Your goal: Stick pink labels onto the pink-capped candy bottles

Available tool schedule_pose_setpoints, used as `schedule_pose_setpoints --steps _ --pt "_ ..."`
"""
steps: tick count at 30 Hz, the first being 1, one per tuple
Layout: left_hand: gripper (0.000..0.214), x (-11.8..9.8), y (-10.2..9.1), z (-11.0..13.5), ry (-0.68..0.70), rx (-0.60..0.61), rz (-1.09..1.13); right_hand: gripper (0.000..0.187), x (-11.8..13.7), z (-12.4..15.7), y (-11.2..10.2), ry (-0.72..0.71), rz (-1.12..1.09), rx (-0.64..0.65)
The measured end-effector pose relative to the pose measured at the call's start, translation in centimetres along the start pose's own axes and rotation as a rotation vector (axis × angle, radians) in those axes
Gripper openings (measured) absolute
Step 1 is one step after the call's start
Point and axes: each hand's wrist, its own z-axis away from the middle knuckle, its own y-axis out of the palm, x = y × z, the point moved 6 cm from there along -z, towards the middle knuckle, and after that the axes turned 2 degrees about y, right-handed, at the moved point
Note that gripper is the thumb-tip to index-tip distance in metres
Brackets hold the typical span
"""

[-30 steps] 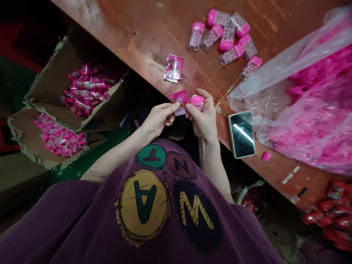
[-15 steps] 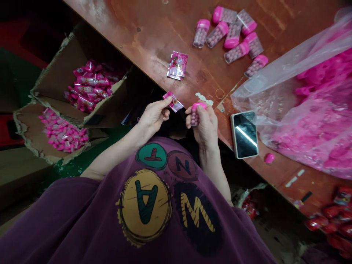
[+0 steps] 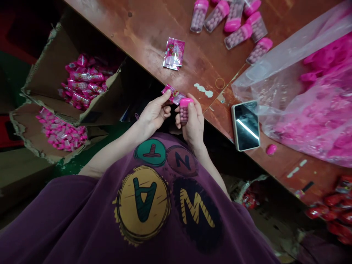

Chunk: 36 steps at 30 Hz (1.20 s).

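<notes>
My left hand (image 3: 154, 114) pinches a small pink printed wrapper (image 3: 173, 94) between thumb and fingers, just off the near edge of the brown table (image 3: 154, 33). Beside it, my right hand (image 3: 193, 123) is closed around a small clear candy bottle with a pink cap (image 3: 184, 108), held upright. The bottle's cap sits close under the wrapper's open end. Another pink wrapper (image 3: 173, 53) lies flat on the table beyond my hands.
Several capped candy bottles (image 3: 233, 22) lie at the table's far side. A clear bag of pink caps (image 3: 310, 91) fills the right, with a phone (image 3: 245, 125) and a loose pink cap (image 3: 271, 149) beside it. Two cardboard boxes of wrapped pieces (image 3: 79, 84) stand at left. Red packets (image 3: 335, 212) lie bottom right.
My hands parted briefly, then came back together. The right hand turned the bottle upright and brought it left toward the wrapper. The view shifted slightly.
</notes>
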Motion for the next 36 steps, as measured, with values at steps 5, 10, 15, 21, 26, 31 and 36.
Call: schedule_pose_setpoints --steps 5,10,15,21,26,31,36 --pt "0.030 0.3 0.0 -0.3 -0.003 0.061 0.044 0.076 -0.4 -0.2 0.0 0.017 0.002 0.049" --pt "0.030 0.1 -0.1 -0.1 -0.010 0.056 0.007 0.067 0.4 0.1 -0.3 0.053 -0.098 0.096" --pt "0.034 -0.4 -0.3 0.0 -0.022 -0.037 -0.026 0.068 1.1 1.1 -1.3 0.048 -0.064 0.038" --pt "0.033 0.2 0.1 0.1 -0.038 -0.022 0.019 0.060 1.5 1.1 -1.6 -0.099 0.072 -0.082" --pt "0.029 0.5 0.3 0.5 -0.058 -0.036 0.025 0.057 0.7 0.9 -1.3 -0.198 0.129 -0.051" --pt "0.029 0.6 0.5 0.7 -0.059 -0.042 0.033 0.050 0.0 1.1 -1.3 -0.251 0.198 -0.057" --pt "0.031 0.6 0.7 0.7 -0.025 0.006 0.015 0.055 0.0 1.2 -0.9 -0.223 0.200 -0.039"
